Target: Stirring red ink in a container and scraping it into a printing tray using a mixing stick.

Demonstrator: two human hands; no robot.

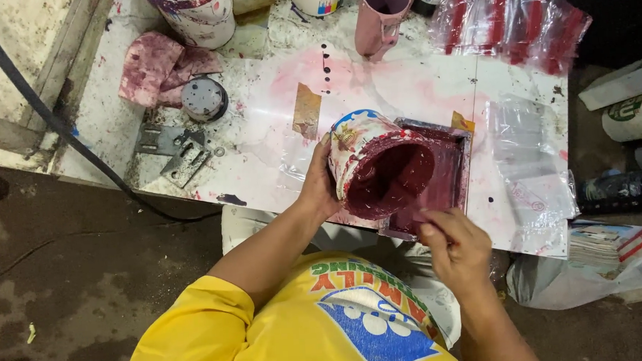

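My left hand (pixel 320 184) grips a paint-stained plastic tub (pixel 375 162) from its left side, tilted so its dark red inside faces me. The tub hangs over a shallow square tray (pixel 456 166) coated with the same dark red paint. My right hand (pixel 454 245) sits at the near edge of the tray, fingers pinched together on something small that I cannot make out. Both forearms reach up from my yellow shirt.
A stained white table (pixel 418 89) carries a pink jug (pixel 380 12), paint buckets (pixel 198 16), a stained rag (pixel 154 69), a round metal lid (pixel 203 99), metal brackets (pixel 175 151) and red-striped plastic bags (pixel 509 21). A black cable (pixel 36 106) runs at left. Bags and papers (pixel 605 247) lie at right.
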